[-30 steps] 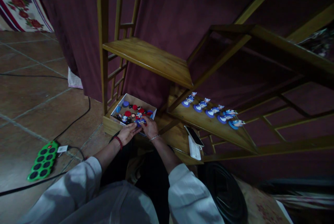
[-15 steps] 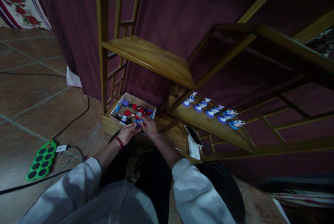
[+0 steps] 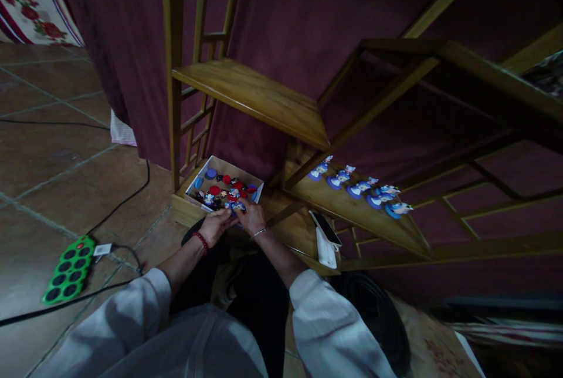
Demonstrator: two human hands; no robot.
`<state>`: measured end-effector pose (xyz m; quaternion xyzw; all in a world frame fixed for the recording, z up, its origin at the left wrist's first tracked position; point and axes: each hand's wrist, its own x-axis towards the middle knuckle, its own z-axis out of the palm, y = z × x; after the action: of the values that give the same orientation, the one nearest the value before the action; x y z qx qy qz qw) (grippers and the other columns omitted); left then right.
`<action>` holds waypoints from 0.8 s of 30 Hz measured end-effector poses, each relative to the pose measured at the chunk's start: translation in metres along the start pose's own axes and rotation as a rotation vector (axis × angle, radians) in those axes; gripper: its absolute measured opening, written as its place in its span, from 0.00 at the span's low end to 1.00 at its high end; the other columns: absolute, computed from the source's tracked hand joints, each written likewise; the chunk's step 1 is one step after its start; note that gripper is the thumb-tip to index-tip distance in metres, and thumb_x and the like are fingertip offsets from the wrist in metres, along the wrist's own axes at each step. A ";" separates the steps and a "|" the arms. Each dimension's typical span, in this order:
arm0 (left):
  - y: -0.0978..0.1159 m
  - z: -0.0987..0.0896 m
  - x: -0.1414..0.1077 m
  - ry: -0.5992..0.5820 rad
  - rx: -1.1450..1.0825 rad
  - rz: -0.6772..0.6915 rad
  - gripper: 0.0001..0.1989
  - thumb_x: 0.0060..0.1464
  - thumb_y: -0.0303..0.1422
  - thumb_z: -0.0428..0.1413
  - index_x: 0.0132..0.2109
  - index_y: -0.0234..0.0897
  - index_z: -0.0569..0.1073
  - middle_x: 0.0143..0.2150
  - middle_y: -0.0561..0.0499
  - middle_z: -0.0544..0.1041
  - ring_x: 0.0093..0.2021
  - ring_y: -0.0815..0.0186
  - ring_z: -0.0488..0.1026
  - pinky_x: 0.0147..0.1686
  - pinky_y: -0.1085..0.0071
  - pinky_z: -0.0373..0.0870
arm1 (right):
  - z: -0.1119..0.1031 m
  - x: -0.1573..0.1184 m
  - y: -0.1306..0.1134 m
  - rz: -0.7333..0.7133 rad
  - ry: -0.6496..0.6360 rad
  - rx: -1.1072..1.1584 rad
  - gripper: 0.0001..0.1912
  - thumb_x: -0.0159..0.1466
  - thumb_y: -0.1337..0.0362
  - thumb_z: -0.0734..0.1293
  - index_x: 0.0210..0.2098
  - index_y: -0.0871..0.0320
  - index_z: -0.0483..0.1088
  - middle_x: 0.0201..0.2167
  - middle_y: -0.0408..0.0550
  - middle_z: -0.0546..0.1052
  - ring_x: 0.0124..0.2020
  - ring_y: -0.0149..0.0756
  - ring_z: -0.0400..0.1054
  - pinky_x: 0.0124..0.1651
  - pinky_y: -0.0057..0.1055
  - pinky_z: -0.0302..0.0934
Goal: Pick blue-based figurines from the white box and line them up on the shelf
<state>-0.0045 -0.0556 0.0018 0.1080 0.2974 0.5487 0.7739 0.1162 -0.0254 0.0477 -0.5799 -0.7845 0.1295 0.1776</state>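
At the near edge of a shallow white box (image 3: 200, 203), my two hands meet around a small blue-and-white figurine (image 3: 236, 206). My left hand (image 3: 214, 228) is closed on its lower left side, fingertips partly hidden. Curled over the right side of the same figurine is my right hand (image 3: 252, 217), thumb and fingers pinching it. Inside the box lie several more figurines with red, blue and purple round bases, such as a red base (image 3: 214, 190) and a purple base (image 3: 211, 174).
Several blue-and-white figurines (image 3: 359, 188) stand in a row on a wooden shelf (image 3: 325, 199) to the right. A phone (image 3: 326, 228) rests over a white object (image 3: 326, 252) on the lower board. A green power strip (image 3: 70, 269) with cables lies on the tiled floor.
My right hand's fingers have shifted slightly on the figurine, and more of it shows between my hands. The box and the figurines on the shelf stay in place.
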 end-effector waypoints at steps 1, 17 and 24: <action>0.000 0.000 0.000 0.004 0.000 0.002 0.04 0.41 0.25 0.61 0.29 0.29 0.75 0.30 0.48 0.77 0.37 0.63 0.74 0.49 0.58 0.65 | 0.000 0.000 -0.002 0.026 0.003 -0.003 0.11 0.56 0.66 0.63 0.39 0.55 0.70 0.35 0.48 0.76 0.38 0.37 0.68 0.42 0.29 0.59; -0.002 -0.004 0.003 0.014 0.053 0.033 0.09 0.39 0.27 0.62 0.32 0.29 0.75 0.32 0.46 0.77 0.39 0.62 0.73 0.46 0.61 0.68 | 0.011 0.002 -0.008 0.290 0.087 0.105 0.07 0.52 0.61 0.65 0.30 0.53 0.73 0.25 0.42 0.75 0.28 0.33 0.68 0.33 0.26 0.60; -0.003 -0.006 0.005 0.020 0.081 0.022 0.07 0.38 0.27 0.63 0.29 0.29 0.74 0.31 0.46 0.77 0.38 0.61 0.74 0.45 0.61 0.69 | 0.009 0.002 -0.012 0.355 0.098 0.099 0.06 0.51 0.61 0.65 0.28 0.53 0.73 0.25 0.43 0.76 0.28 0.34 0.68 0.32 0.26 0.60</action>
<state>-0.0044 -0.0532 -0.0066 0.1367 0.3260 0.5458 0.7597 0.1015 -0.0272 0.0444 -0.7052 -0.6531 0.1690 0.2183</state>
